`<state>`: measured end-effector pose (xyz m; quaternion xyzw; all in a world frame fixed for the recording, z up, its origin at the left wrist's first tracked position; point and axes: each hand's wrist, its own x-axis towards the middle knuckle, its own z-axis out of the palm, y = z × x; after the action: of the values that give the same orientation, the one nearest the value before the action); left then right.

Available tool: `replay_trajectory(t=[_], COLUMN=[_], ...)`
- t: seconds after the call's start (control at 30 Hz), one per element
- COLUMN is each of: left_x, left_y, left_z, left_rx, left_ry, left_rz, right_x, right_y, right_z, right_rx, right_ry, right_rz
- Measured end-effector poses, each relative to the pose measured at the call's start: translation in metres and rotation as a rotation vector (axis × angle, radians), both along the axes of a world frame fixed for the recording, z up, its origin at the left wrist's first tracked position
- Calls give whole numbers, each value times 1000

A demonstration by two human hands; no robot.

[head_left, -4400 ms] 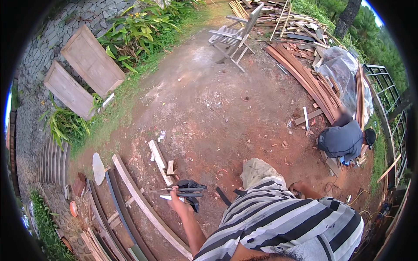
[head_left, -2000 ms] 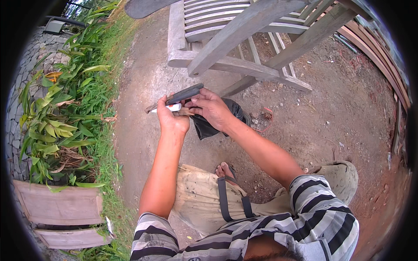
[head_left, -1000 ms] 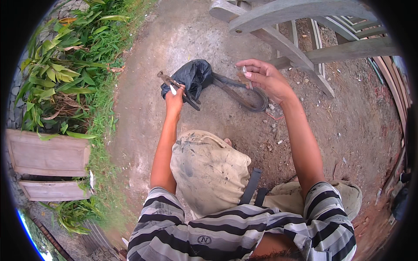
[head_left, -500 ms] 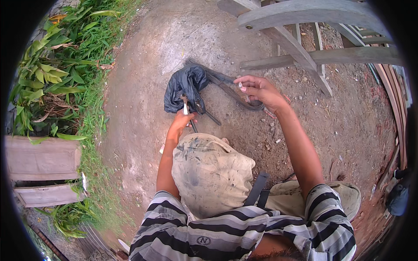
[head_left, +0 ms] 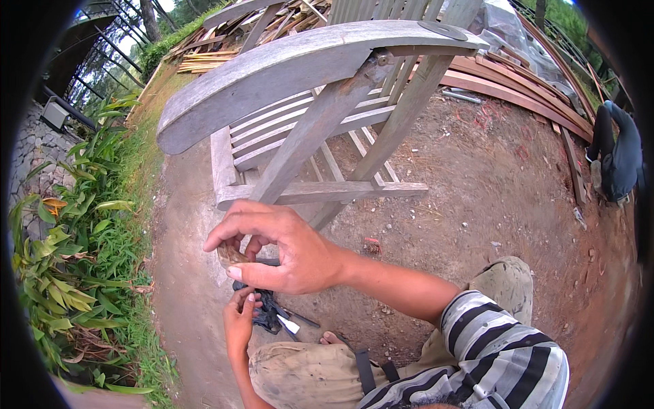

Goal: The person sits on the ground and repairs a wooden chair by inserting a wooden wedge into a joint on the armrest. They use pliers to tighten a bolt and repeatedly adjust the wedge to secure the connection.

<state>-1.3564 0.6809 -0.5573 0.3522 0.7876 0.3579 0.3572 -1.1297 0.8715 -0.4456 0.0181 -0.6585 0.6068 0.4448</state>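
My right hand (head_left: 283, 247) is raised in front of the wooden chair, its fingers curled toward the thumb. Something brownish shows between them, too unclear to name. Below it, my left hand (head_left: 240, 319) has thumb and fingers pinched together beside a crumpled black plastic bag (head_left: 267, 315); whatever they grip is too small to tell. A white tool or handle (head_left: 288, 325) lies against the bag, near a thin dark rod (head_left: 304, 317). My right hand hides part of the ground behind it.
A weathered slatted wooden chair (head_left: 293, 194) stands close ahead, its broad armrest (head_left: 272, 65) above my right hand. Stacked planks (head_left: 518, 88) lie at the back right. Another person (head_left: 616, 153) is at the far right. Green plants (head_left: 61, 279) line the left.
My view has tilted up toward the chair. My right hand has risen and moved left from the dark strand bundle. My left hand has left the white tool, which now rests by the bag.
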Motion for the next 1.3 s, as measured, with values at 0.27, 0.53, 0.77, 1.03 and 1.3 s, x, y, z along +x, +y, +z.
replay_trajectory(t=[0.27,0.53,0.77,1.03,1.3], left_x=[98,145,161,157,165], left_y=[180,246,254,258,256], left_z=[166,161,155,167,171], left_rx=[740,840,905,919,942], left_ry=[239,-408,-242,-353,-405], left_rz=[-297,-355,-244,-251,-268], right_x=[76,76,81,86,87], right_y=[63,90,97,103,103], right_z=[19,23,18,20,13], right_rx=[-299,-191,-312,-458,-482], right_ry=[692,321,293,370,390], right_rz=[-624,-1222,-1012,-680,-671])
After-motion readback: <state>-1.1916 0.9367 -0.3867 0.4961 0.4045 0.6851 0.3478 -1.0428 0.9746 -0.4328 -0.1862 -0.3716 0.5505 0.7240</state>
